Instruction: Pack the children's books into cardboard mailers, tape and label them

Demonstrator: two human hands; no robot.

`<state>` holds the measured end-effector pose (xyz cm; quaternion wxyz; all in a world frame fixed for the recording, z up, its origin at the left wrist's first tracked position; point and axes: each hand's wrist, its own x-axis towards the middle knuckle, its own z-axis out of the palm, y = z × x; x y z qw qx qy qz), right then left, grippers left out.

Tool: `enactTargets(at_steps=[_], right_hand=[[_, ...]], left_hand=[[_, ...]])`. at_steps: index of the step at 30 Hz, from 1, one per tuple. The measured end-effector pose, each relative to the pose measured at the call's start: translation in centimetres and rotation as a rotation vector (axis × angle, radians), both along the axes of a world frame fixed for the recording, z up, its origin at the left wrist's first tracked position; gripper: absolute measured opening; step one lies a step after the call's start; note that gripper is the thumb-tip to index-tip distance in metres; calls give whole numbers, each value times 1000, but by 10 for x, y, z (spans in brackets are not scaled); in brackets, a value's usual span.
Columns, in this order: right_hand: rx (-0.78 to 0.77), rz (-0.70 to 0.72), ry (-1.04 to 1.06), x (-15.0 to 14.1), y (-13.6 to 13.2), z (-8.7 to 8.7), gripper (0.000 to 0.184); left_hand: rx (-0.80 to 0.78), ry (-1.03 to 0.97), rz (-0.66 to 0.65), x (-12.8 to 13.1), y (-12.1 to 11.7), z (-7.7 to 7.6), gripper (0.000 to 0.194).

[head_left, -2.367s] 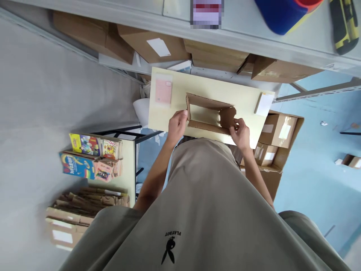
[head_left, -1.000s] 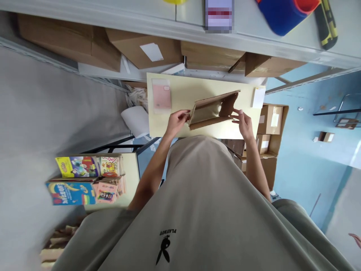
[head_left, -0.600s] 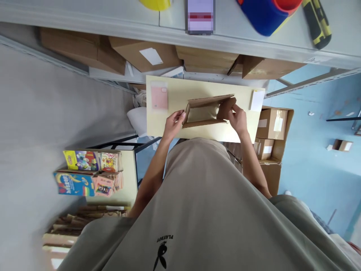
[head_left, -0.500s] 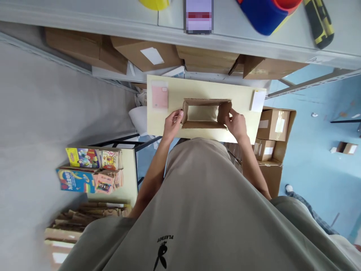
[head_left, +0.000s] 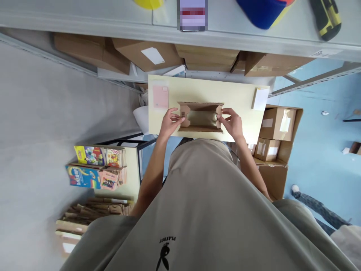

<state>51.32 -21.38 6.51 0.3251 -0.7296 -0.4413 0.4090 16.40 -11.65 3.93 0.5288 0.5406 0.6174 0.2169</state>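
Note:
A cardboard box [head_left: 201,128] stands on the pale yellow tabletop [head_left: 239,94] in front of me, with its upper side open and the tabletop showing through inside. Its short end flaps, the left flap [head_left: 184,109] and the right flap [head_left: 219,110], lean inward. My left hand [head_left: 170,122] is at the left end, thumb on the flap and fingers by the outer edge. At the opposite end, my right hand [head_left: 232,123] holds the right flap between thumb and fingers. The long sides stand upright.
A pink pad [head_left: 160,97] and a white stack [head_left: 260,99] lie on the tabletop. Above is a grey shelf with a phone [head_left: 192,15], a blue tape dispenser [head_left: 261,13] and a utility knife [head_left: 327,20]. Boxes [head_left: 278,122] stand at right, booklets [head_left: 90,155] at left.
The box's short end flaps have tipped inward from upright. Both hands have changed from gripping the flap edges to thumbs pressing on them, and the box sits slightly further left.

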Motion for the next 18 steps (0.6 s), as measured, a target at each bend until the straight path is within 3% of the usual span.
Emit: enactTargets(at_steps=[3, 6, 10, 12, 14, 18], right_hand=[[59, -1, 5, 0, 2, -16, 74], [88, 29, -38, -3, 3, -30, 69], [108, 95, -74, 0, 2, -32, 66], [80, 166, -25, 8, 0, -26, 73], [7, 278, 74, 19, -4, -19, 87], [-156, 505, 198, 38, -11, -8, 145]], left_hand=[[41, 11, 16, 3, 2, -10, 58], [150, 46, 5, 10, 1, -10, 43], [283, 84, -162, 8, 0, 0, 10], [280, 56, -275, -3, 0, 3, 16], [213, -1, -384, -17, 1, 4, 38], [78, -80, -547, -39, 3, 5, 77]])
